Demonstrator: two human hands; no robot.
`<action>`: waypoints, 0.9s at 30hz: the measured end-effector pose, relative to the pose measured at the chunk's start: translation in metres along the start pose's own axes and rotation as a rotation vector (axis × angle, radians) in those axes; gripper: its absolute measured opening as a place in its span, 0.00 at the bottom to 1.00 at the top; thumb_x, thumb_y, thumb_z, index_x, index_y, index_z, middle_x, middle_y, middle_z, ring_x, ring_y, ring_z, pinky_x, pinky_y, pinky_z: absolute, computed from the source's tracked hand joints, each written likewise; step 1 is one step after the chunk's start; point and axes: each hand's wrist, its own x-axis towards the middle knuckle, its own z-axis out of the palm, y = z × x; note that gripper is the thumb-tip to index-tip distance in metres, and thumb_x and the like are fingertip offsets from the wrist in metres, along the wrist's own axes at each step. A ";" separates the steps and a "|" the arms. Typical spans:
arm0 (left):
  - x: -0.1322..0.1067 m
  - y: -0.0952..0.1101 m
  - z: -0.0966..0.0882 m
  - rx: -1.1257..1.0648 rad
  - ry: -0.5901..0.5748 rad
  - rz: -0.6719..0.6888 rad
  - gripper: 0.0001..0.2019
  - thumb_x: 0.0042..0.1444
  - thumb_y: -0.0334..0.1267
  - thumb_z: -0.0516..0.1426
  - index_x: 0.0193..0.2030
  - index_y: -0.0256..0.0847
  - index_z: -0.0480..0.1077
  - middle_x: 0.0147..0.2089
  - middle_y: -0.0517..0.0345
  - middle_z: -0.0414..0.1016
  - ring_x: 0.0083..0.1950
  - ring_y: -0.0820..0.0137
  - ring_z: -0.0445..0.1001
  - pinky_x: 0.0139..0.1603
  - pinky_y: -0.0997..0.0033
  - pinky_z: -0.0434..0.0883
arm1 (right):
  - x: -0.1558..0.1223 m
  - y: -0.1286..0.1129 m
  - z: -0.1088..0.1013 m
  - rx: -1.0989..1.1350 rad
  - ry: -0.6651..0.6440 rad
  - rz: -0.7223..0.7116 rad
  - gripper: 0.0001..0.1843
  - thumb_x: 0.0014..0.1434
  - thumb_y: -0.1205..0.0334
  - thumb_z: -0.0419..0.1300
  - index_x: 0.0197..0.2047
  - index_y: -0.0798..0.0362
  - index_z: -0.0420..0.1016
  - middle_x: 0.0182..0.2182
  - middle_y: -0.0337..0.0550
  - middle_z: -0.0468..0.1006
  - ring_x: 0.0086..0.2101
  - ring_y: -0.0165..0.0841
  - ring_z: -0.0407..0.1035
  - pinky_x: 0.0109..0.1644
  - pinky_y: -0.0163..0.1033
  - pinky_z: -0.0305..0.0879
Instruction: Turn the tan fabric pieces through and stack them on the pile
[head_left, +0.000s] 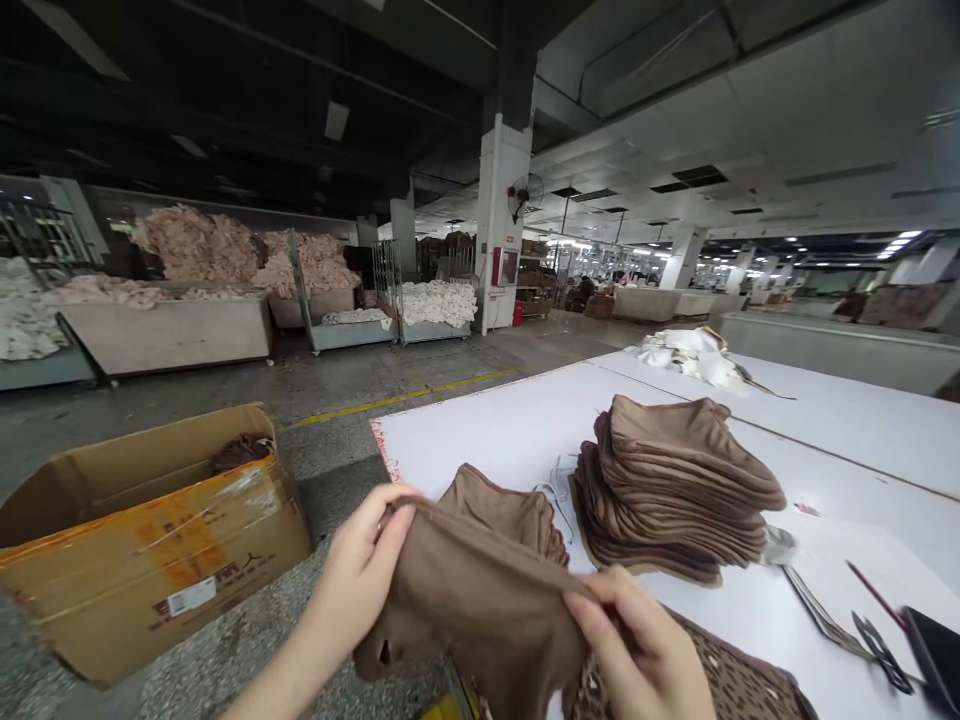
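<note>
A brown fabric garment (480, 590) is stretched between my two hands at the table's near edge. My left hand (379, 545) pinches its upper left corner between thumb and fingers. At the garment's upper right edge, my right hand (637, 640) grips with thumb and fingertips. Just behind it lies a low pile of similar brown pieces (499, 505), partly covered by the held cloth. A taller stack of folded brown garments (675, 485) sits to the right. Spotted brown fabric (739, 670) lies beyond my right hand, partly hidden by it.
The white table (480, 425) also bears scissors (881, 650), a dark red pencil (874, 590), a black object (934, 645) and a white cloth heap (690, 355). An open cardboard box (157, 540) stands on the floor at left. Fabric-filled carts (172, 335) stand behind.
</note>
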 end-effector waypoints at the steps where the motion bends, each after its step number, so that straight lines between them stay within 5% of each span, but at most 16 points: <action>1: 0.016 -0.001 0.000 0.007 -0.009 0.025 0.11 0.64 0.43 0.48 0.47 0.45 0.68 0.48 0.54 0.75 0.49 0.64 0.72 0.51 0.65 0.67 | 0.014 0.002 0.007 -0.006 0.024 0.022 0.11 0.61 0.54 0.57 0.33 0.49 0.77 0.25 0.39 0.75 0.28 0.33 0.72 0.32 0.33 0.67; 7: 0.113 -0.043 0.045 0.059 -0.127 0.053 0.14 0.63 0.40 0.54 0.53 0.39 0.67 0.53 0.51 0.73 0.52 0.62 0.73 0.52 0.52 0.70 | 0.092 0.060 0.044 -0.201 0.070 0.175 0.19 0.59 0.50 0.53 0.39 0.54 0.78 0.35 0.48 0.81 0.37 0.40 0.74 0.42 0.41 0.69; 11: 0.138 -0.085 0.084 0.155 -0.308 -0.022 0.13 0.61 0.41 0.57 0.50 0.39 0.70 0.49 0.53 0.75 0.44 0.65 0.76 0.44 0.58 0.75 | 0.109 0.105 0.062 -0.315 0.047 0.243 0.15 0.56 0.58 0.53 0.37 0.55 0.80 0.34 0.50 0.82 0.37 0.43 0.75 0.42 0.45 0.69; 16: 0.139 -0.098 0.095 0.278 -0.317 -0.011 0.14 0.61 0.41 0.56 0.52 0.40 0.69 0.52 0.52 0.74 0.47 0.64 0.75 0.46 0.56 0.75 | 0.106 0.117 0.074 -0.416 0.063 0.194 0.19 0.59 0.61 0.52 0.49 0.60 0.76 0.43 0.58 0.79 0.45 0.47 0.73 0.49 0.50 0.67; 19: 0.128 -0.083 0.089 0.377 -0.269 0.060 0.18 0.61 0.41 0.57 0.57 0.42 0.65 0.62 0.49 0.66 0.58 0.57 0.69 0.56 0.45 0.68 | 0.096 0.098 0.077 -0.462 0.059 0.111 0.22 0.59 0.63 0.53 0.54 0.62 0.72 0.51 0.63 0.73 0.51 0.50 0.67 0.54 0.56 0.63; 21: 0.117 -0.068 0.086 0.429 -0.280 0.131 0.21 0.61 0.40 0.56 0.61 0.42 0.63 0.69 0.47 0.57 0.67 0.52 0.58 0.63 0.41 0.58 | 0.082 0.078 0.076 -0.452 -0.011 0.001 0.21 0.62 0.63 0.51 0.56 0.58 0.71 0.54 0.57 0.71 0.53 0.47 0.65 0.57 0.53 0.61; 25: 0.098 -0.053 0.088 0.470 -0.530 0.278 0.22 0.61 0.46 0.54 0.61 0.43 0.66 0.73 0.48 0.52 0.73 0.58 0.46 0.70 0.55 0.50 | 0.039 0.056 0.073 -0.491 -0.321 -0.225 0.18 0.66 0.63 0.50 0.56 0.50 0.72 0.53 0.44 0.76 0.55 0.43 0.66 0.60 0.53 0.60; 27: 0.093 -0.059 0.094 0.500 -0.646 0.322 0.27 0.59 0.54 0.53 0.63 0.48 0.63 0.74 0.52 0.47 0.74 0.57 0.38 0.71 0.48 0.41 | 0.011 0.068 0.076 -0.565 -0.388 -0.271 0.19 0.64 0.60 0.54 0.57 0.49 0.71 0.54 0.43 0.76 0.56 0.49 0.65 0.59 0.58 0.60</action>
